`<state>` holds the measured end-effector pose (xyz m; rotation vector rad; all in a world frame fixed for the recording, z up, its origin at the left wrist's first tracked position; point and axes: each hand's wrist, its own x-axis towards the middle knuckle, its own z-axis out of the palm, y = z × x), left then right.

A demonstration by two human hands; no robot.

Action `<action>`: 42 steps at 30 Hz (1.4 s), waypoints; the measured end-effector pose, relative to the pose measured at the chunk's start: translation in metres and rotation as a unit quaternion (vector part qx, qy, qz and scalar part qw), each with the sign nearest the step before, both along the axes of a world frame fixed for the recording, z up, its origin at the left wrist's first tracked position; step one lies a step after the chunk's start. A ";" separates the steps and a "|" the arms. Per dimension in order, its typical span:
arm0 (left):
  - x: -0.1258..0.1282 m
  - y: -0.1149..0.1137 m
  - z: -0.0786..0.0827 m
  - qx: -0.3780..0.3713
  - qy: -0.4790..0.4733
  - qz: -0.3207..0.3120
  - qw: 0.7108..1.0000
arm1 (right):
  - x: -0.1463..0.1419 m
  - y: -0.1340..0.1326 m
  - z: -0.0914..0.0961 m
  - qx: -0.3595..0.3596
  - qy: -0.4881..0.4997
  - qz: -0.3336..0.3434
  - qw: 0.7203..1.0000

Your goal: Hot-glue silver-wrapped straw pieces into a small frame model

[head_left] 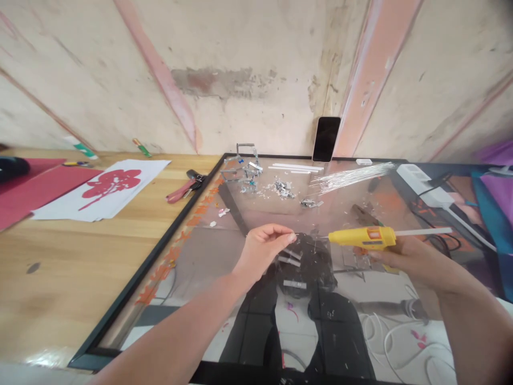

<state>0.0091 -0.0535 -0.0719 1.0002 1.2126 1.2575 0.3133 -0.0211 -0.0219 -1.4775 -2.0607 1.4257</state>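
Observation:
My right hand (404, 259) grips a yellow glue gun (363, 237), its nozzle pointing left and a white glue stick jutting from its back. My left hand (262, 248) is pinched shut on a thin silvery piece too small to name, held just left of the nozzle tip. Both hands hover over a black-framed glass panel (160, 251) that reflects the room. Small silver strips (294, 259) lie on the glass under the hands.
A silver wire structure (244, 168) and scraps sit at the panel's far end, beside white glue sticks (296, 168), a bundle of thin wires (352, 176) and a power strip (419, 182). A phone (326, 139) leans on the wall. Pliers (184, 187) and red paper-cuts (108, 187) lie left.

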 end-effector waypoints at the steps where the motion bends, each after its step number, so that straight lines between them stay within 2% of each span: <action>1: 0.000 0.000 0.001 -0.005 -0.008 -0.001 1.000 | -0.001 0.000 -0.001 0.009 -0.008 0.009 1.000; 12: 0.000 0.001 0.005 -0.035 -0.029 0.002 0.999 | -0.006 0.002 -0.012 0.083 -0.095 0.049 0.991; 23: -0.003 0.004 -0.004 -0.022 -0.001 -0.006 1.000 | -0.011 -0.001 -0.007 0.088 -0.137 0.051 0.985; 37: -0.002 0.004 -0.002 -0.020 -0.007 -0.005 1.000 | -0.009 0.002 -0.013 0.073 -0.099 0.052 0.991; 42: -0.001 0.003 -0.002 -0.026 0.001 -0.008 1.000 | -0.011 0.003 -0.012 0.067 -0.126 0.051 0.988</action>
